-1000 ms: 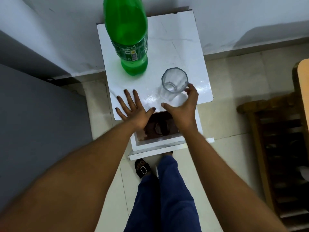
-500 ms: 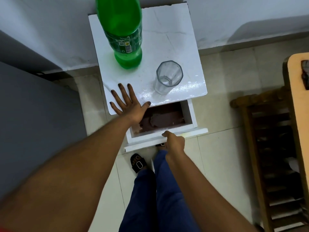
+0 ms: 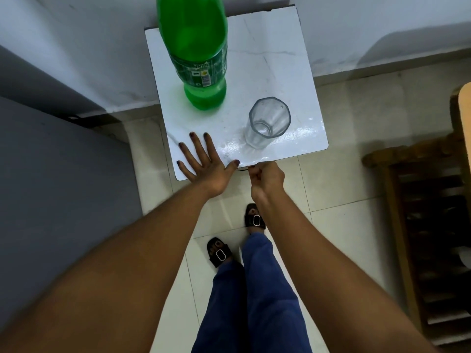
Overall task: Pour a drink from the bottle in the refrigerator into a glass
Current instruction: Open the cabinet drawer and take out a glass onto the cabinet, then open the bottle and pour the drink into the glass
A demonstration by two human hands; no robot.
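Seen from above: a white surface (image 3: 270,59) set against a pale wall, with a green bottle (image 3: 196,47) standing upright on it at the far left. Nearer than the bottle and to its right, well apart from it, stood a clear glass (image 3: 267,123), upright and seemingly empty, close to the surface's near edge. Left of the glass, lay the left hand (image 3: 204,163), flat and palm down on the near left corner of the surface, fingers spread and grasping nothing, thumb reaching along the near edge. Just below the glass, at that same near edge, was the right hand (image 3: 266,178), curled with thumb and fingers pinched together at a small dark thing under the rim; cannot tell what was pinched, nor whether anything was truly gripped. Below the glass, on a pale tiled floor (image 3: 344,174), showed blue trouser legs (image 3: 254,301) and two dark sandals with buckles (image 3: 220,253). Far right of the glass, a wooden rack (image 3: 428,225) stood on the floor; far left of it, a grey panel (image 3: 63,187) filled the side.
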